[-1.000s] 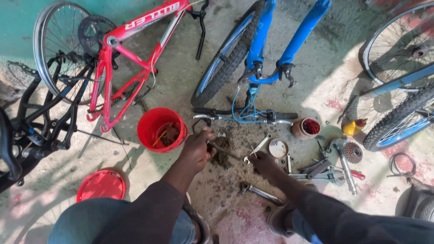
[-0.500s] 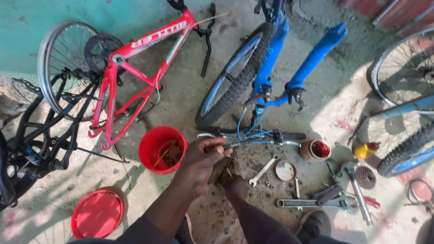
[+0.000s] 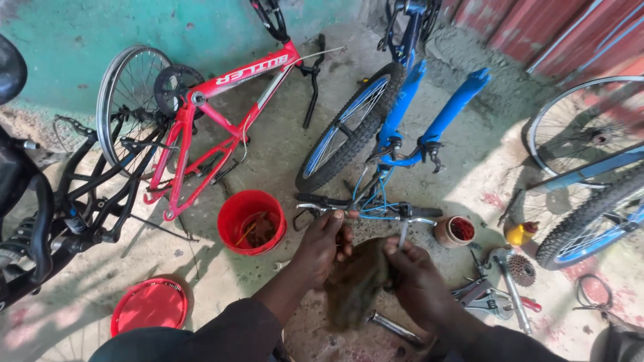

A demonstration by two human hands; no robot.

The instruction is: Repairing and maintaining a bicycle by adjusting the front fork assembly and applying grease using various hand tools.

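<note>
Gripping a dirty brown rag (image 3: 355,285), the left hand (image 3: 325,245) and right hand (image 3: 416,281) close on it beside a red bucket (image 3: 251,221).

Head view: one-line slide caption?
Both hands, left hand and right hand, hold a dirty rag beside a red bucket.

One head-worn camera looks steeply down and forward over the person's forearms at a concrete floor. The left hand (image 3: 325,245) and right hand (image 3: 416,278) sit low in the centre, close to the lens. Farther off, a red bike (image 3: 221,114) lies upper left and a blue bike (image 3: 402,127) upper centre. No second view shares the scene.
</note>
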